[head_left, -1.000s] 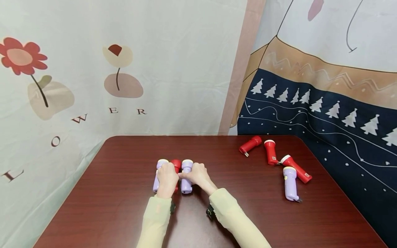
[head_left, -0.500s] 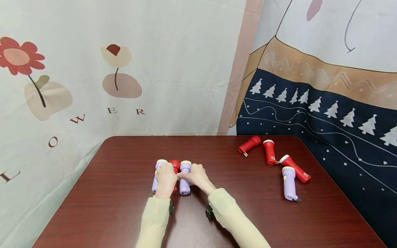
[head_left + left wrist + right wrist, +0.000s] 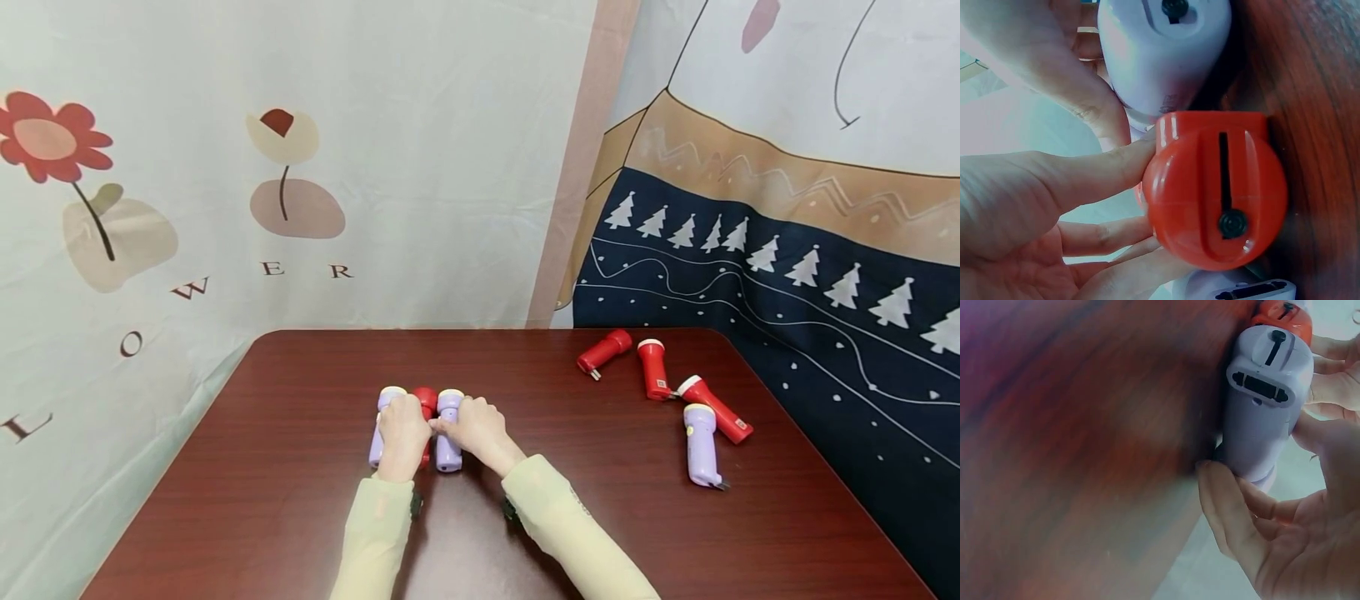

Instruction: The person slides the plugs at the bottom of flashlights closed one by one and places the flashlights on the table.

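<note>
Three flashlights lie side by side on the table in the head view: a lavender one on the left, a red one in the middle and another lavender one on the right. My left hand covers much of the red flashlight. Its thumb and fingers hold the red flashlight from both sides in the left wrist view. With my right hand I grip the right lavender flashlight, thumb on one side and fingers on the other. Both bodies are close together, rear ends toward me.
On the right of the brown table lie more flashlights: a red one at the back, a second red one, a third red one set at a slant, and a lavender one with prongs folded out. Printed cloth hangs behind.
My right wrist has turned slightly, so its camera shows less beneath the sleeve. Both hands keep their holds, and the flashlights stay in practically the same places.
</note>
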`<state>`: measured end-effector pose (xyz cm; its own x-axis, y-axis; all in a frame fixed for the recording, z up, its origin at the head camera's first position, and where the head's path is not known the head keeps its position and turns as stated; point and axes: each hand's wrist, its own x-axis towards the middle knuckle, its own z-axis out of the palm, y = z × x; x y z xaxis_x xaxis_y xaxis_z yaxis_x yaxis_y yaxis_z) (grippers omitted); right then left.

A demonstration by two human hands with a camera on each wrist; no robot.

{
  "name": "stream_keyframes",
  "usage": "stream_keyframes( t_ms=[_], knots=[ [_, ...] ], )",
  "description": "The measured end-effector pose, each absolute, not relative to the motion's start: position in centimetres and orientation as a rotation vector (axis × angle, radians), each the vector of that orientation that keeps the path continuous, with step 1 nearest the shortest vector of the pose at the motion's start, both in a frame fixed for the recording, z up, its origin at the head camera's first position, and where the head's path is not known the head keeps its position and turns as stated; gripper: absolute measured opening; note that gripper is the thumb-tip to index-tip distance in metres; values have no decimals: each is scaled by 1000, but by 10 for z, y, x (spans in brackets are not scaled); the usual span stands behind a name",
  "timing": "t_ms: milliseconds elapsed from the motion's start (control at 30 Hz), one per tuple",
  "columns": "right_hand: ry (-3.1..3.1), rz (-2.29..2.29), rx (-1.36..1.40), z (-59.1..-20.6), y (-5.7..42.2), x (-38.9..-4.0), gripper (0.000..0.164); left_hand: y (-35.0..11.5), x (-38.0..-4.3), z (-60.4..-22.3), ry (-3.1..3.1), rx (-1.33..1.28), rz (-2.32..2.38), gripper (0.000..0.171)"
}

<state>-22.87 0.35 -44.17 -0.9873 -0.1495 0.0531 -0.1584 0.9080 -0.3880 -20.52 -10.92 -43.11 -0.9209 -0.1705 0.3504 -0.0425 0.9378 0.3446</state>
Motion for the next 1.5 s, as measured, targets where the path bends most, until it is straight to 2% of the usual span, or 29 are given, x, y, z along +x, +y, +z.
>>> stream_keyframes(
  t_ms=[167, 367, 567, 767, 933, 1100, 1267, 1500],
  knots=[
    [-3025, 429, 304, -442, 4, -225, 58, -110, -206, -432, -2712, 155, -474, 20],
    [-2858, 262, 408, -441, 28, -223, 56, -109, -207, -432, -2748, 160, -482, 35],
    [-2796, 229, 387, -424, 87, -224, 41, -108, -208, -429, -2784, 197, -478, 40],
    [-2819, 205, 207, -402, 175, -220, 34, -107, -209, -428, -2799, 189, -491, 40],
    [-2924, 242, -2, -392, 245, -211, 41, -109, -209, -429, -2823, 199, -477, 41],
    [-3075, 304, -254, -397, 292, -203, 56, -110, -208, -428, -2814, 193, -485, 40],
    [-3181, 411, -435, -406, 316, -198, 68, -110, -208, -426, -2823, 195, -489, 40],
    [-3320, 614, -467, -416, 335, -196, 66, -112, -213, -438, -2779, 203, -463, 40]
  ],
)
